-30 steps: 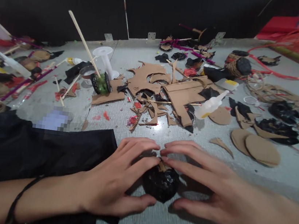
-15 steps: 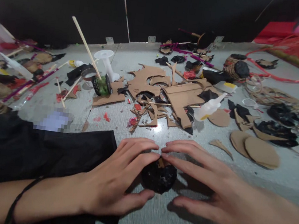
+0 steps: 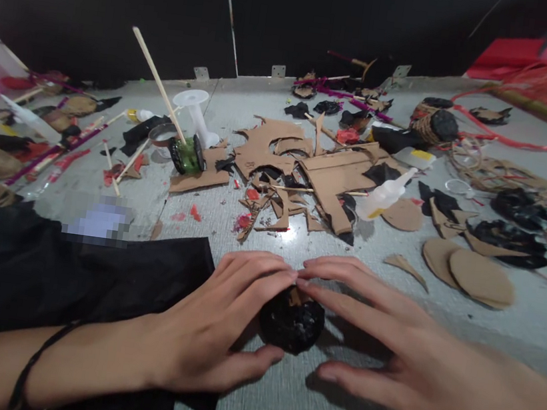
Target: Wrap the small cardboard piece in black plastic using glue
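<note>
On the table in front of me lies a small disc wrapped in black plastic (image 3: 292, 325), with a strip of bare brown cardboard showing at its far edge. My left hand (image 3: 233, 321) curves round the disc's left side, index fingertip at the far edge and thumb near the lower left. From the other side my right hand (image 3: 386, 341) reaches over with spread fingers; its index fingertip meets the disc's far edge, while the thumb stands apart from it. Fingertips of both hands nearly meet there and partly hide that edge. Black sheeting (image 3: 143, 275) lies under my left forearm.
Beyond my hands are cut cardboard scraps (image 3: 265, 147), a glue bottle (image 3: 385, 196) and a green spool with a stick (image 3: 186, 156). A white spool (image 3: 197, 117) stands behind. Cardboard discs (image 3: 480, 278) and twine (image 3: 509, 172) lie to the right. A dark wall (image 3: 327, 24) rises behind.
My left index fingertip has shifted slightly right along the disc's far edge. The right hand and the disc have hardly moved.
</note>
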Demonstrator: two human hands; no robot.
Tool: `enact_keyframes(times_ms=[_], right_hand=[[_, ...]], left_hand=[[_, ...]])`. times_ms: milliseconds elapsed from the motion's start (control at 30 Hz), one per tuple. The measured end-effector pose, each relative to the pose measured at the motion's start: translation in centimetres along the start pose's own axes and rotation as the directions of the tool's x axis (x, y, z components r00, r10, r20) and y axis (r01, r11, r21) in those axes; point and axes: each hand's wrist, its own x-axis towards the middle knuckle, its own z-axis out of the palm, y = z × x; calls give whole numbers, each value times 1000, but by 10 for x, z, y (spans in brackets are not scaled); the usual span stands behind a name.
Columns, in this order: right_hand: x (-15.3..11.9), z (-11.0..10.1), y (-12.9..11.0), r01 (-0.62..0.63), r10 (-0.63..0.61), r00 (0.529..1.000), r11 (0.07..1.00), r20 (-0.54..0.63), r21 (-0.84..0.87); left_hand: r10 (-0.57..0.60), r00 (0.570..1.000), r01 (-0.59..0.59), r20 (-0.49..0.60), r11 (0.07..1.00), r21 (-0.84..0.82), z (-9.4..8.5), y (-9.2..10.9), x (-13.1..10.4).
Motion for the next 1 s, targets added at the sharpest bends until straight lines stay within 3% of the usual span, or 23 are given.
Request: enact_keyframes(times_ms=[367,667,900,1000], right_hand=[[1,2,-3,31,-30,999,998,19,-57],[4,3,-2,110,-105,994,955,31,-275],[2,-3,-3,75,-67,996,989,60,-129],[3,-2,-1,84,-77,996,986,51,-145]], left_hand=[[-19,1000,19,-5,1000,2,0,3,2],[-29,1000,29,8,1000,-1,1,2,0],[-40,999,40,-1,999,-20,-1,3,2],[-33,999,33,-13,999,-19,0,3,2]])
